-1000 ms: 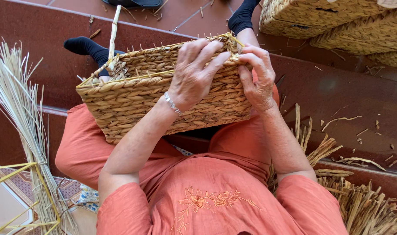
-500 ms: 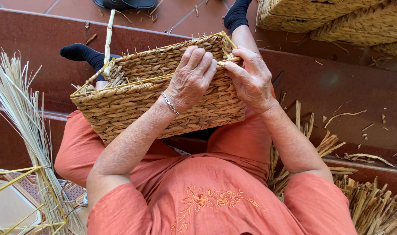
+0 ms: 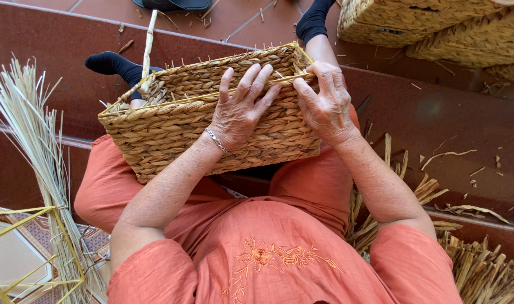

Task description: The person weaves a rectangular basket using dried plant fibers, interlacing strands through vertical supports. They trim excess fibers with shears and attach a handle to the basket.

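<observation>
Basket [image 3: 212, 121], woven and rectangular, lies tilted across my lap at centre frame, mouth turned to 12 o'clock so the rim faces my fingers. My left hand [image 3: 243, 110] presses flat on its side wall, fingers spread, bracing it. My right hand [image 3: 324, 104] pinches a strand at the rim corner. Loose straw bundle [image 3: 29, 141] stands at 9 o'clock. I see no labels or signs.
</observation>
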The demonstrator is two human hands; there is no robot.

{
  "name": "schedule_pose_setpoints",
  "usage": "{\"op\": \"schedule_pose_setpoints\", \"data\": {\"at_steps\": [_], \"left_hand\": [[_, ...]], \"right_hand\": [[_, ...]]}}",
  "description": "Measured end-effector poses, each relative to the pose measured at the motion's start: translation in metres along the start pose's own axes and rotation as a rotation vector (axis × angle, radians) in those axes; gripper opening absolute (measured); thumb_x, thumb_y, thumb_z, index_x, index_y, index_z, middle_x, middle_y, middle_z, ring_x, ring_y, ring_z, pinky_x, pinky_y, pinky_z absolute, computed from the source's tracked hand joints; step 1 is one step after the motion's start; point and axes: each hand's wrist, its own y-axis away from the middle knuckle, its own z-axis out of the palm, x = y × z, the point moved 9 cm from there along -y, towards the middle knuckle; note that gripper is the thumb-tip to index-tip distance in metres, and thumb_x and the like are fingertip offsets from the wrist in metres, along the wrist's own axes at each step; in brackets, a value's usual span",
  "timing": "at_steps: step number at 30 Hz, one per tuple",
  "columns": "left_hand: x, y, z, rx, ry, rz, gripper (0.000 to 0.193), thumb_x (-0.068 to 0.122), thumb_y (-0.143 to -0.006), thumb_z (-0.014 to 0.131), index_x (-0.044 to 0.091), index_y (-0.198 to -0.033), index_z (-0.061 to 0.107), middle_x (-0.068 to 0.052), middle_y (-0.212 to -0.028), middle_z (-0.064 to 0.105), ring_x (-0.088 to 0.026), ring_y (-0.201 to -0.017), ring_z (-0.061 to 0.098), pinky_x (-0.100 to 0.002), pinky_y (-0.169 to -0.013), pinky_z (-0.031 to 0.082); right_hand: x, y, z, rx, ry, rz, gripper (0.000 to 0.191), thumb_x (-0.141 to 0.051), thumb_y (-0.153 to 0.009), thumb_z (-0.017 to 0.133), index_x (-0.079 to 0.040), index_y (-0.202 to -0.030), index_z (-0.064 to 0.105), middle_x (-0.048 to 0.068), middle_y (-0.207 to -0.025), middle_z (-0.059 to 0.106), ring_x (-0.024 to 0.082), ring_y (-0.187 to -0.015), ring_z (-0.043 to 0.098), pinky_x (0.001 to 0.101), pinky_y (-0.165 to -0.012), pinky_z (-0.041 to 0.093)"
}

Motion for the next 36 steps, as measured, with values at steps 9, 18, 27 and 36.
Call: {"op": "schedule_pose_setpoints", "data": {"at_steps": [9, 18, 27, 36], "left_hand": [[-0.005, -0.004, -0.008, 0.091, 0.133, -0.127, 0.043, 0.011, -0.095, 0.069, 0.017, -0.137, 0.066, -0.014, -0.159, 0.045, -0.028, -0.149, 0.039, -0.056, -0.125, 0.011], [-0.052, 0.03, -0.036, 0.273, 0.424, -0.44, 0.032, 0.006, -0.093, 0.078, 0.009, -0.123, 0.068, -0.005, -0.118, 0.061, -0.025, -0.115, 0.055, -0.044, -0.107, 0.038], [-0.027, 0.025, -0.029, 0.147, 0.174, -0.241, 0.047, 0.006, -0.092, 0.068, 0.013, -0.138, 0.067, -0.007, -0.124, 0.053, -0.025, -0.118, 0.05, -0.046, -0.104, 0.038], [-0.014, 0.03, -0.012, -0.033, -0.036, -0.086, 0.056, 0.028, -0.098, 0.067, 0.006, -0.149, 0.057, -0.015, -0.14, 0.046, -0.032, -0.13, 0.043, -0.053, -0.109, 0.036]], "right_hand": [[0.007, 0.006, -0.002, 0.057, -0.039, -0.043, 0.038, 0.003, -0.095, 0.074, -0.008, -0.13, 0.067, 0.019, -0.135, 0.054, 0.037, -0.124, 0.058, 0.0472, -0.102, 0.054], [-0.006, 0.009, 0.009, 0.062, 0.064, 0.029, 0.033, -0.01, -0.097, 0.078, -0.011, -0.129, 0.071, 0.012, -0.142, 0.057, 0.036, -0.139, 0.049, 0.0614, -0.121, 0.025], [-0.012, 0.011, 0.024, -0.105, 0.108, 0.055, 0.048, -0.005, -0.094, 0.076, -0.023, -0.138, 0.072, 0.004, -0.145, 0.054, 0.03, -0.141, 0.044, 0.0718, -0.122, 0.014], [-0.014, 0.011, 0.026, -0.148, 0.12, 0.007, 0.048, -0.008, -0.092, 0.076, -0.023, -0.138, 0.072, 0.009, -0.14, 0.048, 0.032, -0.14, 0.041, 0.075, -0.12, 0.012]]}}
